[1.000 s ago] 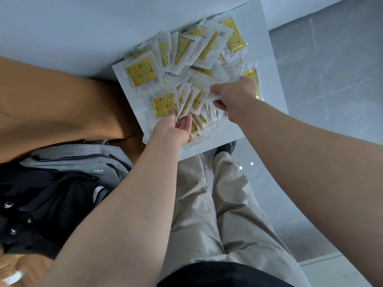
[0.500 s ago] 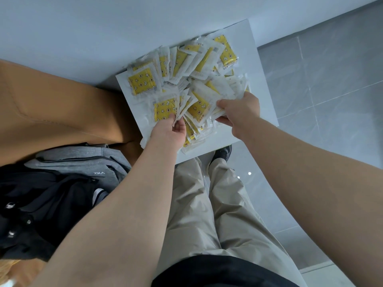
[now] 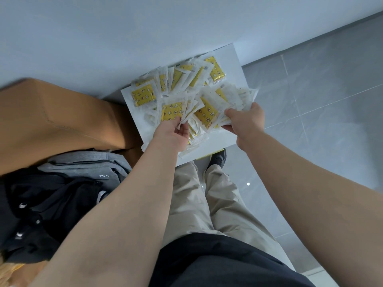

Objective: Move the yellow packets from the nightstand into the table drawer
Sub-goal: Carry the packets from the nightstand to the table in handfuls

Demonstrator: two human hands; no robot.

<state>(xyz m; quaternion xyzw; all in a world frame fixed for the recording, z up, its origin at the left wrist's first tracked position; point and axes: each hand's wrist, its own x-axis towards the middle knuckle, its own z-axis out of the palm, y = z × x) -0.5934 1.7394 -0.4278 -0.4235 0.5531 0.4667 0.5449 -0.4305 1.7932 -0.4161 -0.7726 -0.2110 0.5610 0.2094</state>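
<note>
From the head view, the yellow packets [image 3: 176, 79] lie in a loose, overlapping heap on the white top of the nightstand [image 3: 235, 59]. The heap covers most of the top, from the far edge against the pale wall [image 3: 124, 34] down toward the near edge. One packet lies flat and face up near the left edge, and another sits tilted close to the far right corner.

Both hands are in the heap. The left hand [image 3: 172, 135] is at the near left part, palm turned inward. Its fingers are curled around the edges of several packets, which it pinches in a bunch. The right hand [image 3: 245, 121] is near the right edge and grips a fanned bundle of packets, thumb on top and fingers underneath. The bundle spreads out toward the far right.

A few packets stick out past the nearest edge of the nightstand, above a black shoe [image 3: 217, 159] on the grey tiled floor [image 3: 331, 79]. Beige trousers [image 3: 209, 204] fill the lower middle. To the left of the nightstand is a tan upholstered surface [image 3: 51, 117]. Nearer the camera, a grey backpack [image 3: 87, 165] lies beside a black garment [image 3: 41, 210].
</note>
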